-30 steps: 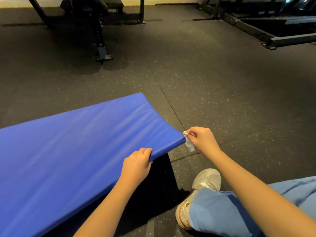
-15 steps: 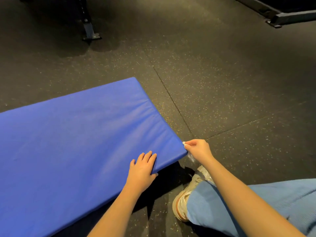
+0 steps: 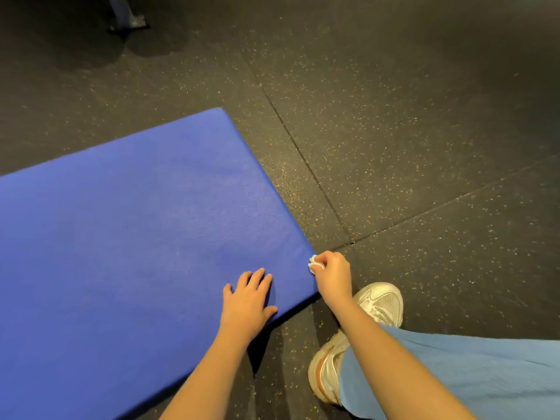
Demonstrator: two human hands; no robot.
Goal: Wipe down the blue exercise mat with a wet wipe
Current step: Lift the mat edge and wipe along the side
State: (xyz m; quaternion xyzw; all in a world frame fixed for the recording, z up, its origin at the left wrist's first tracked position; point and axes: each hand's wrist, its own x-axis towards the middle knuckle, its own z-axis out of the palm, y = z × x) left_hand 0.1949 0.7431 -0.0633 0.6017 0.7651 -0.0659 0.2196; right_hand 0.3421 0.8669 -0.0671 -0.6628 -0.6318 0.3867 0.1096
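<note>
Under the flat, straight-fingered left hand (image 3: 247,301), blue exercise mat (image 3: 136,237) lies on floor (image 3: 394,147). Right hand (image 3: 333,277) pinches balled wet wipe (image 3: 315,264) at mat corner just beside it. Suggest: unfold wipe, pin mat, long overlapping strokes.

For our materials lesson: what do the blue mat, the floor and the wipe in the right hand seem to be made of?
The blue mat: probably padding under a vinyl-like cover, matte, finely textured, with rounded thick edges. The floor: likely rubber tiles, dark, matte, pale-flecked, with seams. The wipe: seemingly thin white non-woven cloth, crumpled in the right hand.
</note>
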